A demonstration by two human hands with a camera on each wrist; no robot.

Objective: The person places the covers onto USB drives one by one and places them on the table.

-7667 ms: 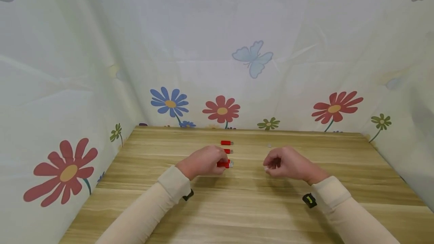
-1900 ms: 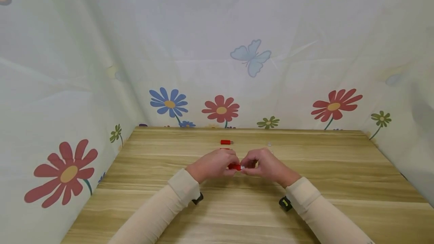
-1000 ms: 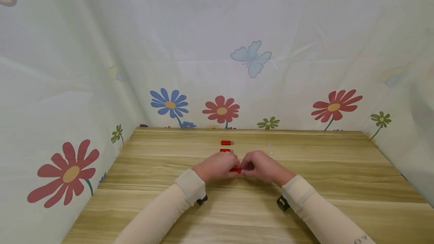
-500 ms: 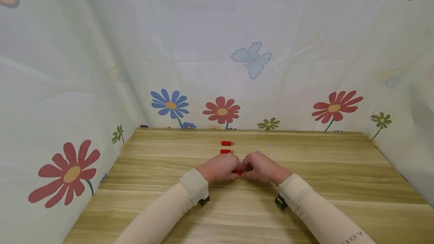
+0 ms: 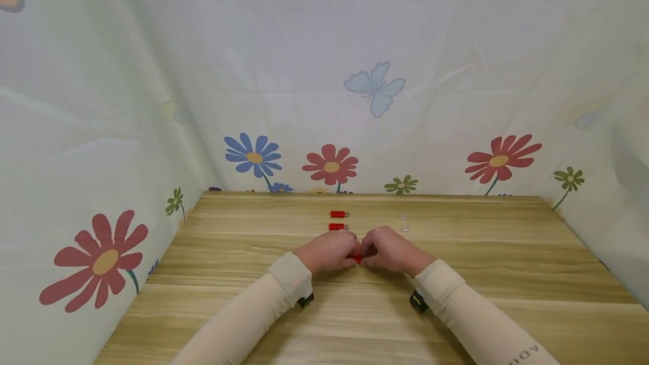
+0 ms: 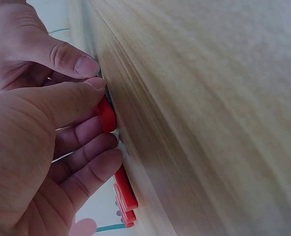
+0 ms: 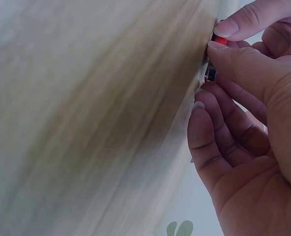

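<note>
Between the fingers of my left hand [image 5: 327, 251] is a red USB flash drive [image 6: 107, 115], low over the wooden table. My right hand [image 5: 395, 250] meets it from the right, thumb and fingers pinching at the drive's plug end. In the right wrist view the metal plug end [image 7: 211, 74] shows just below the right thumb. The small clear cap there is mostly hidden by the fingertips, so how far it covers the plug I cannot tell. Behind the left hand lie two more red USB flash drives, a far one [image 5: 338, 214] and a nearer one [image 5: 337, 227].
Two small clear caps, one farther [image 5: 403, 217] and one nearer [image 5: 405, 229], lie beyond the right hand. The wooden table [image 5: 243, 230] ends at a flower-printed curtain [image 5: 284, 83] at the back and sides.
Both hands came together from apart: the left with the drive, the right with a small clear piece. They then shifted slightly toward the person, and have barely moved in the last half second.
</note>
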